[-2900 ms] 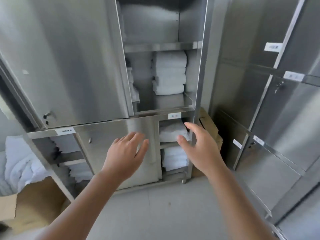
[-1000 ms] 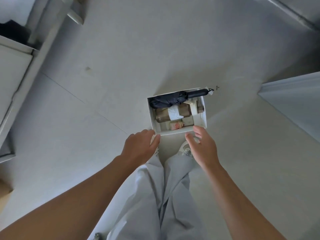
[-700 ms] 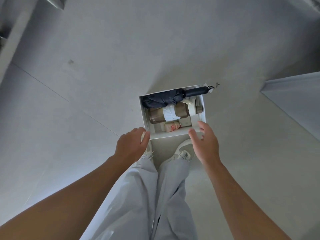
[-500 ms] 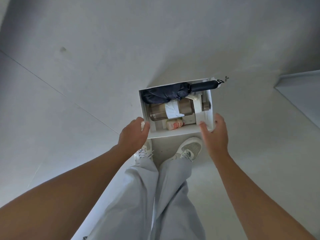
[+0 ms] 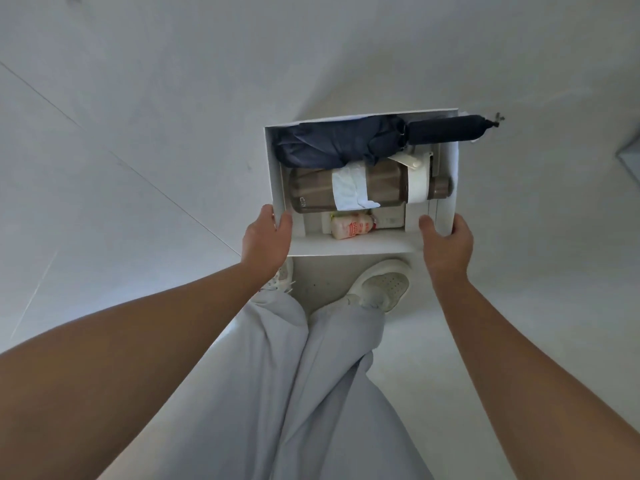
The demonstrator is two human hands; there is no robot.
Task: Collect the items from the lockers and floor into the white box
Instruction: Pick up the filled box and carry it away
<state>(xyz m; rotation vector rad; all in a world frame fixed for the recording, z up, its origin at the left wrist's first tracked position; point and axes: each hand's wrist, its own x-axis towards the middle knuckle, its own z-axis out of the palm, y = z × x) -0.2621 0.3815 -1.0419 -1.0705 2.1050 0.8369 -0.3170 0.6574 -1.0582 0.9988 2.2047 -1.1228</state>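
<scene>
Since half a second ago, left hand [image 5: 265, 242] and right hand [image 5: 446, 244] have closed onto the white box [image 5: 346, 244], gripping its near corners beside my shoes [image 5: 381, 285]. I judge the umbrella [image 5: 339, 143], overhanging rightward, slides out if tilted.

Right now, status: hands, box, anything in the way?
Left hand and right hand grip box at near corners. Umbrella, flask, small bottle inside; umbrella handle overhangs right wall. No obstruction seen.

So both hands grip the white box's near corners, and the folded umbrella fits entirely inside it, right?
No. The head view shows the umbrella with its handle end sticking out past the right wall. The left hand and right hand do grip the white box by its near corners.
</scene>
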